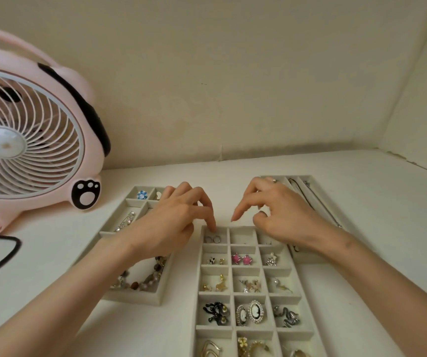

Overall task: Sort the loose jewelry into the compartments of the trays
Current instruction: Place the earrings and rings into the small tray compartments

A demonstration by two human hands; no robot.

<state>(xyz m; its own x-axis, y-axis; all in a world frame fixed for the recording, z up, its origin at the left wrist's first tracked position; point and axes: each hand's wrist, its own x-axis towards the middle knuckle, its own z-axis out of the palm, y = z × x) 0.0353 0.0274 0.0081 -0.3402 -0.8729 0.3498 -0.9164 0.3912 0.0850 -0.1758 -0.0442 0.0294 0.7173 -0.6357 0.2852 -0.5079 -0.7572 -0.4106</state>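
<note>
Centre tray [199, 279]: was found on the tabletop [377, 202], divided into three columns of small compartments.
Nearest row: gold pieces [243, 343] were noted, partly cut off by the frame edge.
Next row: black earrings [216, 313] were seen at left, cameo pieces [255, 311] in the middle, silver snake pieces [287, 316] at right.
Further rows: small gold and pearl items were noted, then pink star earrings [242, 258] in the middle compartment.
Far row: silver hoops [213, 239] were seen lying in the left compartment.
Left hand [173, 222]: its index finger [211, 222] was pointed down into the hoops' compartment; the grip was released, with nothing seen held.
Right hand [287, 212]: was held above the far right corner of the centre tray, index finger pointed down; the grip was loosely curled and released.
Left tray [132, 297]: a beaded bracelet [142, 283] was noted in the near compartment, a crystal piece [126, 221] further back, a blue flower piece [142, 194] in the far corner.
Right tray [307, 257]: chains [307, 199] were seen laid in long slots, partly hidden by the right hand.
Background: a pink fan [26, 135] was recorded at far left, against the wall [233, 86].
</note>
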